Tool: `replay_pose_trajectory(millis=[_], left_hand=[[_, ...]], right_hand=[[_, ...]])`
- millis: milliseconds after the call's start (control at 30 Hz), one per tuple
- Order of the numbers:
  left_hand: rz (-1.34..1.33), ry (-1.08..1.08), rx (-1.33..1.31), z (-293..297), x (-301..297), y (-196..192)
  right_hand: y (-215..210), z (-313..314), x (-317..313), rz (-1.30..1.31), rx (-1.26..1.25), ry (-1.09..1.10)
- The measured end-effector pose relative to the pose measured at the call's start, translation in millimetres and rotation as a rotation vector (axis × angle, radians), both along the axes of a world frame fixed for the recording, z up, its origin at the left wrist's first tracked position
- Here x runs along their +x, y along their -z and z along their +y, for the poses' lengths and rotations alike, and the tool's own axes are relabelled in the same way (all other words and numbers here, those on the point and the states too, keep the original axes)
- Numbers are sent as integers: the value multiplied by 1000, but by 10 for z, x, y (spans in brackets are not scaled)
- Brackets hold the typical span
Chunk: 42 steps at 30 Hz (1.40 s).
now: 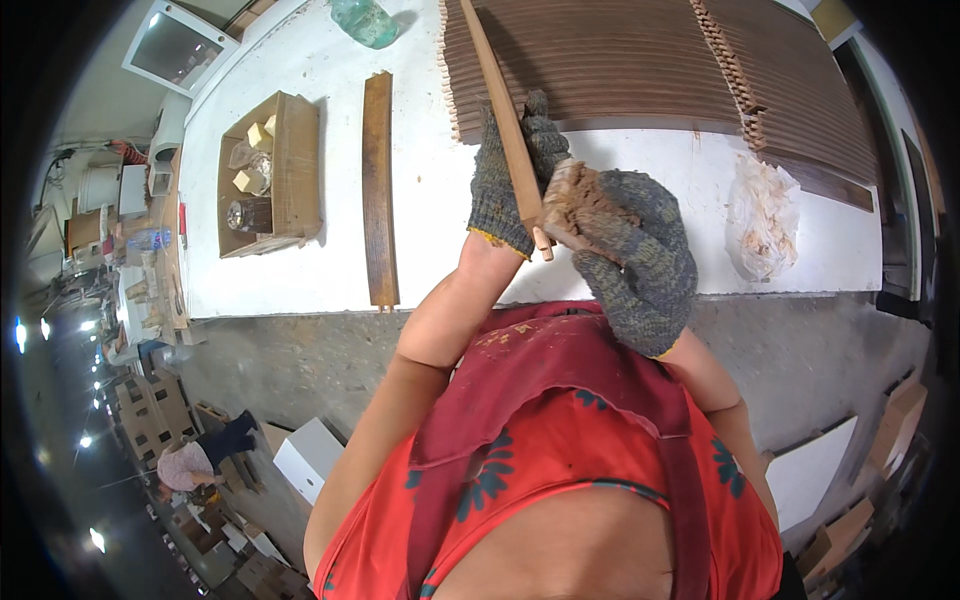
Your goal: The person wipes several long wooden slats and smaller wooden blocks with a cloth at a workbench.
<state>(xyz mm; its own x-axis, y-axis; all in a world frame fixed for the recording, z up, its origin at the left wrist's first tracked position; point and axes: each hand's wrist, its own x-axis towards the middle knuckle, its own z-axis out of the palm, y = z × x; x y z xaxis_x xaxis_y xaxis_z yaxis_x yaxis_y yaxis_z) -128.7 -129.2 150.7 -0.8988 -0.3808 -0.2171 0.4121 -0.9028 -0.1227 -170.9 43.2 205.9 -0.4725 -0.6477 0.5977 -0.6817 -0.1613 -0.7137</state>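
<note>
A long brown wooden strip [507,118] with a narrow peg-like tip slants across the white table. Around its lower part, my left hand [493,190] is closed, in a grey knitted glove with a yellow edge. My right hand [648,255], in the same kind of glove, grips a crumpled brown-stained rag [585,200] beside the strip's near end. The rag is at or against the strip; the exact contact is hidden. Beyond both hands lie rows of brown wooden slats [620,65], side by side.
A cardboard box [300,170] with pale yellow blocks and a jar stands on the left. One slat [379,190] lies right of it. A green translucent container [363,22] sits at the back, a crumpled plastic bag [763,215] at right. Another person [195,462] is far left.
</note>
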Motion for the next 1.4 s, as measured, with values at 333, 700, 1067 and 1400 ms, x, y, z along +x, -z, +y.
replay_pose_trajectory(millis=[333, 700, 1067, 1400], left_hand=[[214, -34, 192, 119, 85, 22], [74, 27, 36, 87, 319, 288], [435, 48, 143, -6, 176, 219], [142, 87, 36, -97, 517, 491]], right_hand=[[180, 39, -4, 333, 123, -103], [-81, -127, -14, 220, 19, -183], [537, 306, -153, 159, 294, -162], [1564, 665, -741, -1332, 678, 91]])
